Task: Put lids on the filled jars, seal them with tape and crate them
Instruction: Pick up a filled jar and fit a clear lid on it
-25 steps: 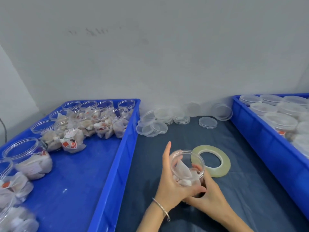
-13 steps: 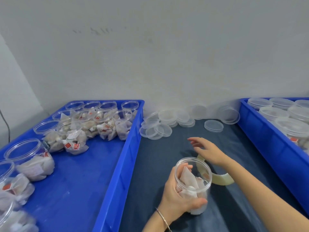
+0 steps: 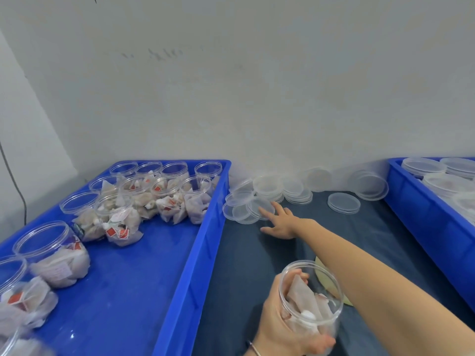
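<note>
Since the earlier frame, the right hand (image 3: 281, 222) has been carried away from the tape roll (image 3: 324, 274) and stretched out towards the back of the table (image 3: 380, 235), where its straightened fingers are now laid against a lid (image 3: 259, 207) in the loose cluster of clear lids beside the left crate (image 3: 203, 240). Nothing is gripped by this hand; the fingers are spread and extended. The open jar (image 3: 309, 307) has been kept in the left hand (image 3: 282, 327), whose fingers and thumb are wrapped round its clear wall; the jar is held low in the view, tilted slightly, with white sachets seen inside and no lid on it. A thin bangle is worn on the left wrist. The tape roll is mostly hidden behind the jar and the right forearm, only a pale yellowish arc being visible on the dark table cover. Further lids are stacked along the wall, and one low stack of lids (image 3: 344, 202) lies apart on the cover. Open filled jars are grouped in the left crate, while lidded jars (image 3: 437, 173) are stood in the right crate (image 3: 421, 222) at the edge of the view.
</note>
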Available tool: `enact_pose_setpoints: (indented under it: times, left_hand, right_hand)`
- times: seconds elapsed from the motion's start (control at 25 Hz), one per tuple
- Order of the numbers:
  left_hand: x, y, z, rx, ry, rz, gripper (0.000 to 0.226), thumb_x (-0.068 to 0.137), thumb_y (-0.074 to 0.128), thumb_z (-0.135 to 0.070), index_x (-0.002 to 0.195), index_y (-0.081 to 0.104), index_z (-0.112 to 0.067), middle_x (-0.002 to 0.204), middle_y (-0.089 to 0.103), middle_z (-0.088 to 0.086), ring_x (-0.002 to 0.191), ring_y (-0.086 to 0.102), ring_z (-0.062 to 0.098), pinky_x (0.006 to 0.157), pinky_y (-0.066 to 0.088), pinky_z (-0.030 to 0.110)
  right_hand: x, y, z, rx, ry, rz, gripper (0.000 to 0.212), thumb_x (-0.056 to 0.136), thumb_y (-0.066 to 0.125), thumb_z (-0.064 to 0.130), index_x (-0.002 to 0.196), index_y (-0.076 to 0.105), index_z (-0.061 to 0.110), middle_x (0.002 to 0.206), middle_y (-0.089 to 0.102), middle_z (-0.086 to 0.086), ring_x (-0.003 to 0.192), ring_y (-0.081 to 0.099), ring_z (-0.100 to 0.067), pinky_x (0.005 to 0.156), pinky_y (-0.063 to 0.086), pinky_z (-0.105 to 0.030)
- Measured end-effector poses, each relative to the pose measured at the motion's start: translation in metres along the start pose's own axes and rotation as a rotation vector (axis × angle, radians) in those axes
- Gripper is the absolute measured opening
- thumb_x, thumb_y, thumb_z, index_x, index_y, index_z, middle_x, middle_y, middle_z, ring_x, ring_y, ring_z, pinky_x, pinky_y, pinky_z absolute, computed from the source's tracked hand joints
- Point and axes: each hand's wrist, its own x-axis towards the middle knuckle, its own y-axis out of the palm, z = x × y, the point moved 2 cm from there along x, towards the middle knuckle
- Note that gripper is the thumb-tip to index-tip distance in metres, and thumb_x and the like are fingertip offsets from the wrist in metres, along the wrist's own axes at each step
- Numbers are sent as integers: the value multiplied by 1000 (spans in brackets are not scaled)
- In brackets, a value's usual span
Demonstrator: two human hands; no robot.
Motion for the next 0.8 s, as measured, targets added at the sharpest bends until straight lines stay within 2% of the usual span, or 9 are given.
enact_pose_setpoints:
  times: [0.12,0.16,0.24,0.32,0.4,0.52,0.6,0.68,0.8]
  left_hand:
    - [-3,-2,4,-77,-26,-16,84,43,85,-19,121,53,-11,121,59,11,112,59,21,93,50,38]
    - [-3,-1,4,-79,9,6,85,43,85,-19,121,53,-12,121,58,13,114,57,23,96,48,38]
    - [-5,-1,1,-85,27,52,84,43,85,-19,121,52,-13,122,59,11,116,56,23,100,46,36]
    - [-5,-1,1,-64,-12,55,86,43,85,-19,121,51,-10,122,59,8,118,55,22,103,44,39]
    - [-6,0,0,-48,-34,31,86,43,85,-20,121,50,-10,122,60,6,119,55,22,105,42,40]
    - [-6,-1,-2,-23,-33,6,81,45,83,-23,119,51,-17,124,59,5,119,55,20,104,43,35]
    - [-5,-2,-2,-25,-35,4,82,47,84,-25,121,50,-15,124,57,8,120,55,19,104,43,34]
    - [-5,-2,-1,-18,-29,14,83,49,85,-25,123,48,-11,125,55,13,120,54,19,103,42,31]
    - [-5,-3,-1,-16,-39,32,85,51,85,-23,125,47,-9,124,56,10,119,55,18,101,44,29]
  right_hand:
    - [-14,-15,8,152,-117,-269,39,95,45,39,97,74,14,143,44,-1,125,46,-21,100,37,-33]
    - [-19,-19,8,173,-145,-379,39,94,47,37,85,75,13,133,53,1,117,52,-19,92,40,-31]
    - [-25,-20,4,165,-201,-420,35,92,51,40,118,65,22,144,41,-1,132,39,-24,103,37,-38]
    - [-25,-11,0,146,-176,-202,61,91,52,49,146,26,44,159,9,-2,146,8,-27,114,21,-53]
    - [-27,3,-3,-18,-133,8,66,91,48,59,146,11,54,161,-6,4,147,-9,-26,115,12,-60]
    - [-34,11,-2,-108,-251,29,64,86,57,60,142,35,39,155,25,5,145,11,-26,113,21,-55]
    - [-43,11,1,-55,-402,-58,49,79,72,49,115,57,19,146,39,2,136,28,-22,109,33,-44]
    - [-49,16,-1,-128,-491,-92,33,78,75,37,90,57,12,149,36,4,133,36,-18,100,41,-37]
    - [-55,24,3,18,-487,-217,46,76,71,54,101,40,31,149,30,8,126,45,-25,90,42,-33]
